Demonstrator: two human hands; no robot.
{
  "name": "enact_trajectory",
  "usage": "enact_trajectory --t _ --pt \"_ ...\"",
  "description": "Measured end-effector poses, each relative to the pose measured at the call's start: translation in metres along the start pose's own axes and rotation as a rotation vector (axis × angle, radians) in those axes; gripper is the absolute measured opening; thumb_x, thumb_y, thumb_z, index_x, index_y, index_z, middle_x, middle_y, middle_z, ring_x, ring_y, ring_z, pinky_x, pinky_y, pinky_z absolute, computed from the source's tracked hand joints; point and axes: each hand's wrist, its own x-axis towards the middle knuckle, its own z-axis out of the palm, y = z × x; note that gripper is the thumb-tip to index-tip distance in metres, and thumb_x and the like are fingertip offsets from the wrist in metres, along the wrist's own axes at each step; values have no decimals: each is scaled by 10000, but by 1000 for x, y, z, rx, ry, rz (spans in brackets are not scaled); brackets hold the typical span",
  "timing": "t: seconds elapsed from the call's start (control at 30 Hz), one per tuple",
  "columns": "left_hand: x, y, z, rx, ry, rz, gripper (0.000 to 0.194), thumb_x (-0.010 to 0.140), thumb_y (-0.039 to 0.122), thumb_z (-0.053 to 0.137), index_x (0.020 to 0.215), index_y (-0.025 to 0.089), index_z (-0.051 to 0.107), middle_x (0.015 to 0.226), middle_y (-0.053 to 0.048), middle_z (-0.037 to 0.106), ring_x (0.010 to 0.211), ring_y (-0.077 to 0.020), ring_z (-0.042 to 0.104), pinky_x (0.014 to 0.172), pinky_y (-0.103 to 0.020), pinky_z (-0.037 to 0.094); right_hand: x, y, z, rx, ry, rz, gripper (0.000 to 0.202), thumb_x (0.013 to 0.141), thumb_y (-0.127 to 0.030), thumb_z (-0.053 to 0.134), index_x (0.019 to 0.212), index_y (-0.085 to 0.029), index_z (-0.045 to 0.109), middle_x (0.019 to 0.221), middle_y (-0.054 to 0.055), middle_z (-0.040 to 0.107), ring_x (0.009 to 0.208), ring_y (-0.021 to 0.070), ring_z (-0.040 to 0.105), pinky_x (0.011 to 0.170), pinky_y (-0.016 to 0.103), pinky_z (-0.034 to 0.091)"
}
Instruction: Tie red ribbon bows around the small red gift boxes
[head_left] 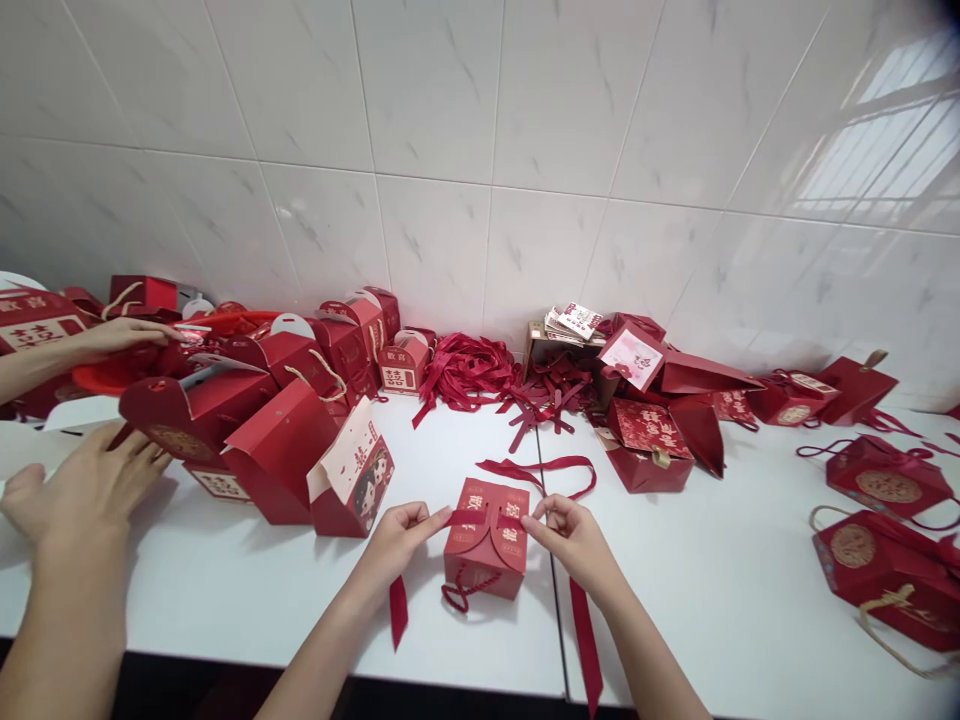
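A small red gift box (pixel 486 572) with gold characters on its top flaps sits on the white table in front of me. A dark red ribbon (pixel 587 640) runs across the top of the box, and its two tails hang down on either side. My left hand (pixel 405 535) pinches the ribbon at the box's left edge. At the right edge my right hand (pixel 566 530) pinches the same ribbon between thumb and finger. A twisted red cord handle (pixel 461 597) droops over the box's front face.
Red boxes (pixel 281 450) crowd the left, where another person's hands (pixel 90 490) reach in. A ribbon heap (pixel 471 370) lies by the tiled wall. More boxes (pixel 651 445) stand behind on the right, and finished-looking ones (pixel 892 560) lie far right. A seam divides the table (pixel 712 600).
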Motion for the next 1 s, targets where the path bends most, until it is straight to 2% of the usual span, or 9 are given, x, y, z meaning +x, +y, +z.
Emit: enact_trajectory --t 0.2,0.37,0.57,0.63,0.7,0.8,0.87,0.93,1.0 --pt "-9 0 -9 29 -9 -17 526 695 575 617 524 198 292 513 77 221 497 -80 173 479 -240 127 6 2 -4 71 -62 96 414 710 -530 693 651 -163 509 511 -74 308 468 54 203 461 231 141" --pt "-16 8 -15 78 -53 -24 479 704 546 622 516 185 370 501 77 248 493 -79 183 477 -237 135 15 -7 -22 -46 -82 -56 364 720 -470 704 638 -159 533 564 -32 444 529 81 344 506 229 264" --pt "-13 -1 -19 11 43 11 359 692 518 647 696 184 518 520 79 344 487 -90 305 481 -209 237 7 -10 -38 -440 -24 -267 240 798 -392 643 700 -189 560 697 18 569 640 145 475 599 266 378" --pt "-13 -8 -15 0 96 61 341 694 500 654 700 195 500 557 58 423 523 -114 407 516 -217 323 0 -6 -38 -517 11 -314 201 827 -370 607 732 -203 551 768 35 585 717 175 511 666 292 404" --pt "-16 -13 -9 50 233 167 299 704 466 656 703 200 519 687 2 540 661 -166 526 617 -252 409 -9 -3 -36 -550 114 -353 180 816 -369 615 770 -214 535 876 57 579 822 209 522 745 323 412" --pt "-30 -18 1 227 453 330 229 759 412 609 662 209 563 787 -42 580 806 -215 563 747 -285 420 -23 3 -30 -530 246 -295 265 778 -428 646 718 -216 498 817 49 531 742 202 486 682 312 398" --pt "-41 -18 6 317 382 330 259 802 389 555 612 217 591 702 -37 577 746 -214 565 725 -283 407 -32 7 -23 -481 164 -173 348 814 -489 588 634 -208 489 662 18 470 611 169 421 588 286 346" --pt "-48 -18 9 351 205 222 305 830 388 514 593 227 617 614 -31 578 662 -215 561 664 -284 394 -36 12 -14 -393 59 -32 446 863 -554 479 604 -195 529 557 0 408 548 149 377 546 276 297" --pt "-49 -17 12 320 100 110 329 849 419 491 618 229 630 594 -28 587 649 -221 563 648 -289 388 -36 17 -2 -243 58 84 533 871 -626 393 638 -184 579 512 -9 374 518 140 363 526 274 285"
